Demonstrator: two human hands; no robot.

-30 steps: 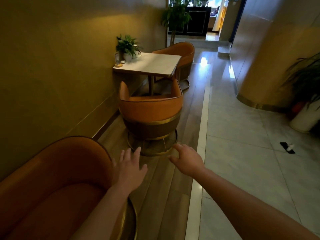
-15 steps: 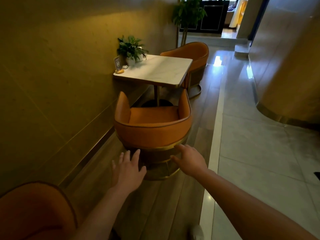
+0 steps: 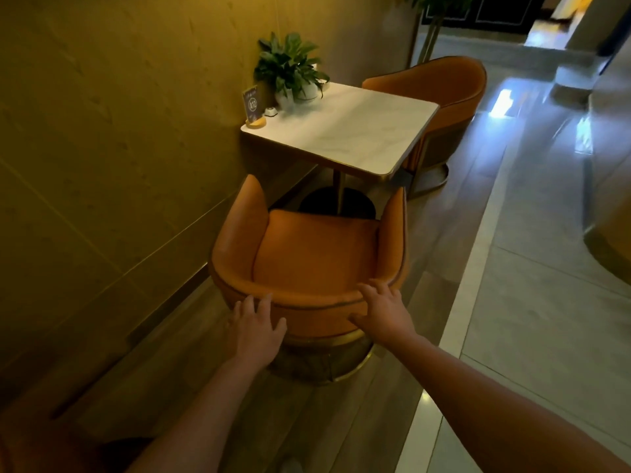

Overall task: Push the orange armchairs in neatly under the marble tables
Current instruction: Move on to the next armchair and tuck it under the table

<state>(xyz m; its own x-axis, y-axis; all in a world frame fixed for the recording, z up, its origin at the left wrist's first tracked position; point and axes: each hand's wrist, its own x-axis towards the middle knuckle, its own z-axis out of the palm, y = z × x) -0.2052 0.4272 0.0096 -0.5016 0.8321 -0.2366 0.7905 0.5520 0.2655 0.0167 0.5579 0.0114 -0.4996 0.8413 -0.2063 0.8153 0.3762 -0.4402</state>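
The near armchair [image 3: 307, 261] stands just off the table's [image 3: 345, 131] near edge, seat not yet under. Left hand [image 3: 254, 331] is flat on the backrest, fingers spread; right hand [image 3: 384, 310] curls over its top rim. An even, straight push should seat it squarely. A far chair [image 3: 440, 97] sits beyond; plant [image 3: 290, 68] and sign [image 3: 252, 104] crowd the wall-side edge. Glossy floor [image 3: 532, 302].

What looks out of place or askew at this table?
The near chair stands back from the table, its seat fully uncovered, not pushed in. Both hands, left hand and right hand, are at its backrest. Nothing looks spilled or damaged.
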